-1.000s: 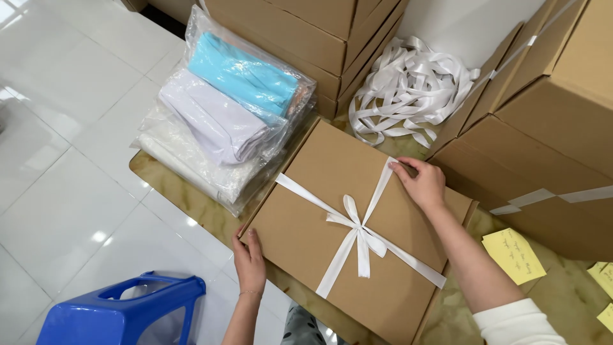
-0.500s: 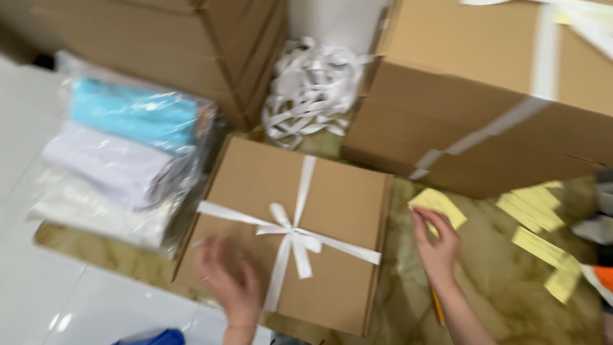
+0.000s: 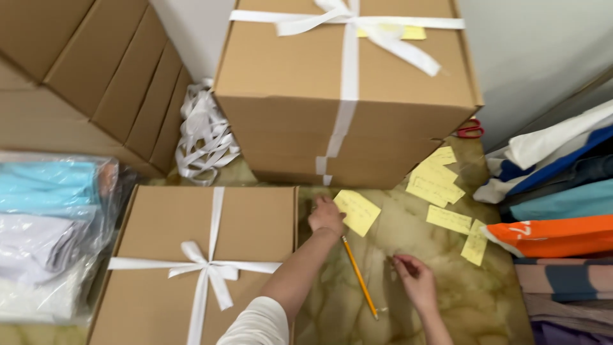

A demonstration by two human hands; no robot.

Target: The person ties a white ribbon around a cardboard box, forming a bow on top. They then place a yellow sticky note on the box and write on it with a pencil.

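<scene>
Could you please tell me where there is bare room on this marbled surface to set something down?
The widest bare patch on the marbled surface lies between the right hand and the folded fabrics. A narrower strip runs between the pencil and the ribboned box. It is crowded behind: yellow notes scatter beside the big box, and the left hand touches one.

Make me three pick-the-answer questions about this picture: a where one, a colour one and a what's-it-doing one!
1. Where is the pencil? A on a box; B on the table between the hands; C in a bag.
2. What colour is the ribbon? A red; B green; C white.
3. What is the left hand doing? A touching a yellow note; B holding scissors; C lifting a box.
B: the pencil lies between the left hand and right hand. C: the ribbon is white. A: it rests on the yellow note.
</scene>
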